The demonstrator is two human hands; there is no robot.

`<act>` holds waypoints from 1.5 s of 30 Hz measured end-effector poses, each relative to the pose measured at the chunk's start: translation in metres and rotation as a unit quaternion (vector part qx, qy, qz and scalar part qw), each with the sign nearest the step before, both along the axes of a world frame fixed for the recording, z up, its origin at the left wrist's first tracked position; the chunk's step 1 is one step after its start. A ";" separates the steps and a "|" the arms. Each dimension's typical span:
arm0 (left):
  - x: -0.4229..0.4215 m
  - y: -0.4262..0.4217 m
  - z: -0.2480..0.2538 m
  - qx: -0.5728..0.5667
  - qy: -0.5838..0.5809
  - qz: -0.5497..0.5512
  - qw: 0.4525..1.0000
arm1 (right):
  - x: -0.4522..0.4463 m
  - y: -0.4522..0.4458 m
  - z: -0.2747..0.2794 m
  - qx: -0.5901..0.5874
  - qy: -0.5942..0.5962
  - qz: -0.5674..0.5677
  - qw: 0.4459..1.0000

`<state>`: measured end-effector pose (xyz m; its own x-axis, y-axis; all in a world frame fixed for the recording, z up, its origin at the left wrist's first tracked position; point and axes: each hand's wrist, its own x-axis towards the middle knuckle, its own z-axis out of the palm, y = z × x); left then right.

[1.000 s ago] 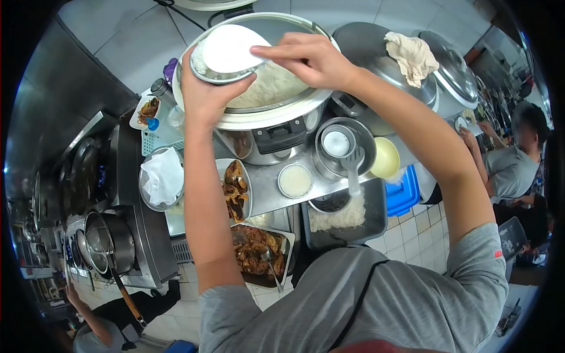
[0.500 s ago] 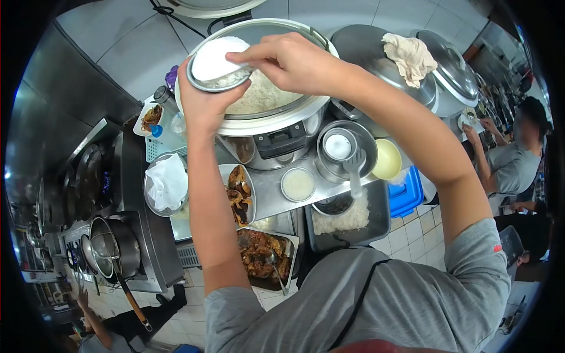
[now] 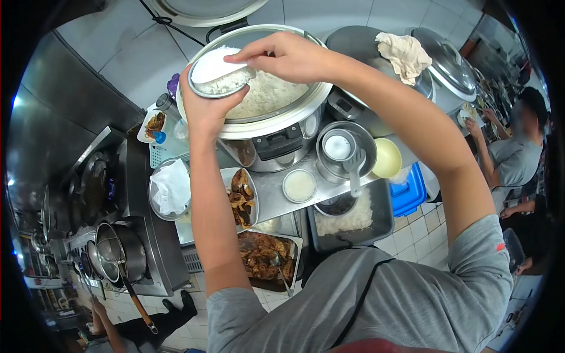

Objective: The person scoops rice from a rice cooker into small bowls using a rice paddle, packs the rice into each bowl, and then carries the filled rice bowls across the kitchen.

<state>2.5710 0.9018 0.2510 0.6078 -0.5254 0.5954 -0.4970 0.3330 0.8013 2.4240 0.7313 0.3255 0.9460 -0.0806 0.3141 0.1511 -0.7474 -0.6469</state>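
My left hand is wrapped round a small metal bowl heaped with white rice. In my right hand is a white rice paddle, its flat blade lying over the rice at the bowl's mouth. The bowl is tilted above the left part of a large rice cooker. Loose cooked rice fills the open cooker below both hands. Part of the paddle's grip is hidden by my right fingers.
On the steel counter stand a cup of rice, nested metal bowls with a grey slotted spoon, and a yellow bowl. Trays of browned food lie nearer me. A stove with pans is left; co-workers stand at the sides.
The paddle's blade has shifted slightly over the bowl, and more rice shows along the right of its mouth. The bowl has dropped a little in view. Both holds stay the same.
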 end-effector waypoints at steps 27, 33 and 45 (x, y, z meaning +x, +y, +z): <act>0.005 -0.001 -0.012 -0.004 -0.030 0.148 0.989 | 0.008 0.058 -0.053 0.251 -0.091 -0.099 0.959; -0.001 -0.003 -0.004 0.034 -0.052 0.159 0.985 | 0.011 0.027 -0.025 0.195 -0.050 -0.103 0.974; -0.009 -0.004 -0.001 -0.003 -0.022 0.195 0.981 | 0.013 0.050 -0.039 0.238 -0.076 -0.123 0.960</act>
<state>2.5623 0.8974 0.2505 0.7352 -0.2544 0.6283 -0.6218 0.1161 0.7745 2.4369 0.7813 0.2867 0.8258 -0.4649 0.3194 0.1272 -0.3982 -0.9084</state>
